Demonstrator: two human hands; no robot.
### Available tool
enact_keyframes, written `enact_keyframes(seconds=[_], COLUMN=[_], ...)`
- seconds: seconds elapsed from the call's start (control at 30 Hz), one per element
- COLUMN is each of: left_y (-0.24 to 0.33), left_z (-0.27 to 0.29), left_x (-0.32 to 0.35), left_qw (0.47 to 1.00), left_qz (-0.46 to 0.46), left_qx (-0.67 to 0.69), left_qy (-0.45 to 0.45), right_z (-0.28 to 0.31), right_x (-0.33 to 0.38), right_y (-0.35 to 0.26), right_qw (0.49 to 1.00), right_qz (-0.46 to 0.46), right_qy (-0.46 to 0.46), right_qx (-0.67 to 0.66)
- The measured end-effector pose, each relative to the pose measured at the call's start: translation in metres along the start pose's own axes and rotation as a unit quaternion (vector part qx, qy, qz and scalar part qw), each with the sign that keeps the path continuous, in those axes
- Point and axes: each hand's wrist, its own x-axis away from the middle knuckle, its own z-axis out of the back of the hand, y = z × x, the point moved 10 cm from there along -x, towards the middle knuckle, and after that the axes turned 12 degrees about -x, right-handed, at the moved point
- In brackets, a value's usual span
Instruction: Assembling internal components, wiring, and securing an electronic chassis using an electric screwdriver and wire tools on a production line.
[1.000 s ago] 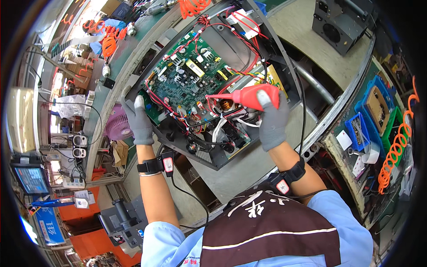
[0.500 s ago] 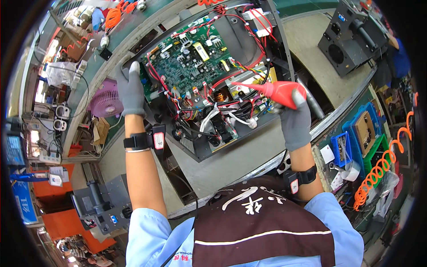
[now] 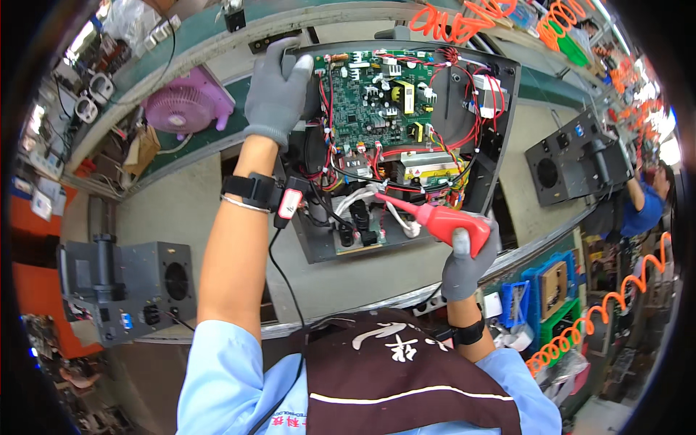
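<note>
An open dark metal housing lies on the conveyor bench before me, with a green circuit board inside. Gloved in grey, my left hand grips the housing's far left edge, thumb on the inner side beside the board. In my right hand is a red squeeze bottle with a long thin nozzle. Its tip points left, at the white cables near the front of the housing; whether it touches them I cannot tell. Red, black and yellow wires run around the board and a yellow-labelled transformer.
Dark finished-looking units stand at the left and right, where a person in blue works. A purple fan is at far left. Blue and green bins and an orange coiled hose lie right.
The bottle has come nearer to me, its nozzle going from above the silver part to the white cables. My left hand still holds the edge. The whole view has turned.
</note>
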Motion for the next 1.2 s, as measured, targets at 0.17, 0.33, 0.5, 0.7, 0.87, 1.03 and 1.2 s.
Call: enact_keyframes(seconds=[0.17,0.33,0.5,0.7,0.87,1.03,1.2], left_y=[-0.003,0.005,0.009,0.022,0.030,0.020,0.030], left_z=[0.001,0.006,0.009,0.014,0.015,0.000,0.004], left_x=[0.001,0.002,0.004,0.006,0.006,0.010,0.008], left_qw=[0.999,0.999,0.998,0.995,0.995,0.977,0.985], left_qz=[-0.016,-0.029,-0.016,-0.045,-0.045,0.057,0.013], left_qx=[0.020,0.034,0.061,0.088,0.091,0.199,0.172], left_qy=[0.028,0.031,0.017,0.022,0.015,-0.049,-0.017], right_z=[0.022,0.021,-0.019,-0.022,0.002,0.021,0.031], right_x=[-0.022,-0.072,-0.114,-0.132,-0.131,-0.127,-0.127], right_y=[-0.011,-0.050,-0.080,-0.061,-0.022,-0.001,-0.007], right_qw=[0.995,0.991,0.954,0.962,0.995,0.994,0.986], right_qz=[0.015,0.089,0.213,0.183,0.060,0.032,0.073], right_qy=[0.068,0.102,0.021,0.017,0.066,0.105,0.119], right_qx=[-0.075,0.011,0.211,0.201,0.052,0.027,0.088])
